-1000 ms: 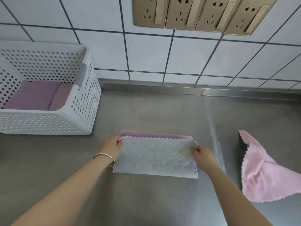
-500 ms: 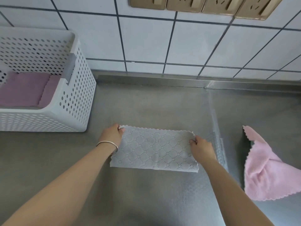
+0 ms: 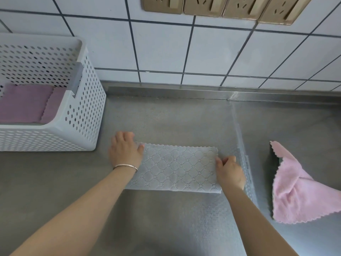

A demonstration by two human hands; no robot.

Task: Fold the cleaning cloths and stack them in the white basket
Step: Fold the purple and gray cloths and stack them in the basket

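A grey cleaning cloth (image 3: 173,168) with a diamond pattern lies folded in half on the stainless steel counter (image 3: 166,117), at the centre of the frame, its fold along the near edge and its scalloped edges along the far side. The left hand (image 3: 124,150) rests at the cloth's left end with fingers extended and relaxed on the counter and the thumb lying on the cloth's far left corner; it grips nothing. A thin metal bracelet (image 3: 125,166) circles the left wrist. The right hand (image 3: 229,171) sits at the cloth's right end with fingers curled at the edge; whether it pinches the fabric cannot be determined. The white perforated basket (image 3: 81,115) stands at the upper left of the frame, well apart from the grey cloth, and holds folded purple cloths (image 3: 25,104) lying flat on its floor. A pink cloth (image 3: 295,189) lies unfolded and rumpled at the right edge of the frame, apart from both hands. White wall tiles (image 3: 212,50) and a row of gold-coloured sockets (image 3: 221,6) fill the top of the frame.
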